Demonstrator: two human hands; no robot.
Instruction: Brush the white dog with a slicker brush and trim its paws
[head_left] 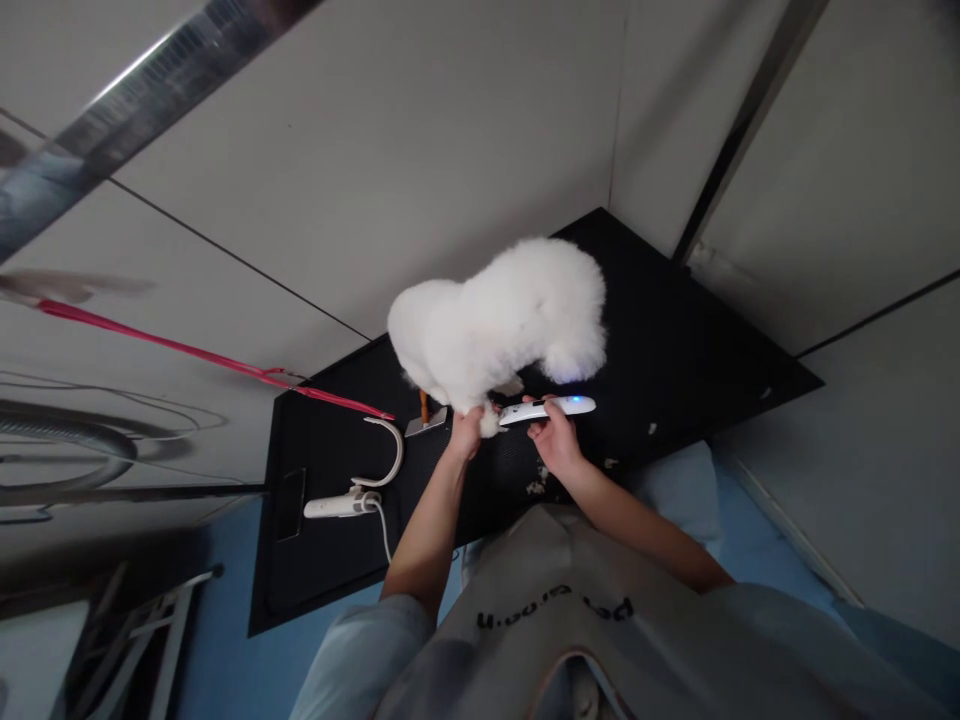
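Note:
A fluffy white dog (499, 315) stands on a black grooming table (660, 350). My left hand (466, 432) is closed around one of the dog's legs, with the pale paw (490, 420) showing beside the fingers. In my right hand (556, 438) is a slim white hair clipper (547, 408) with a blue light glowing near its right end. The clipper's left tip is close to the paw; whether it touches I cannot tell. Small tufts of cut fur (538, 485) lie on the table just below my right hand.
Left of my left hand lie a slicker brush (426, 422) with an orange-brown handle, a curved white band (394, 455) and a white corded device (341, 504). A phone-like dark slab (291, 503) is farther left. A pink strap (225, 360) stretches over the table's left side.

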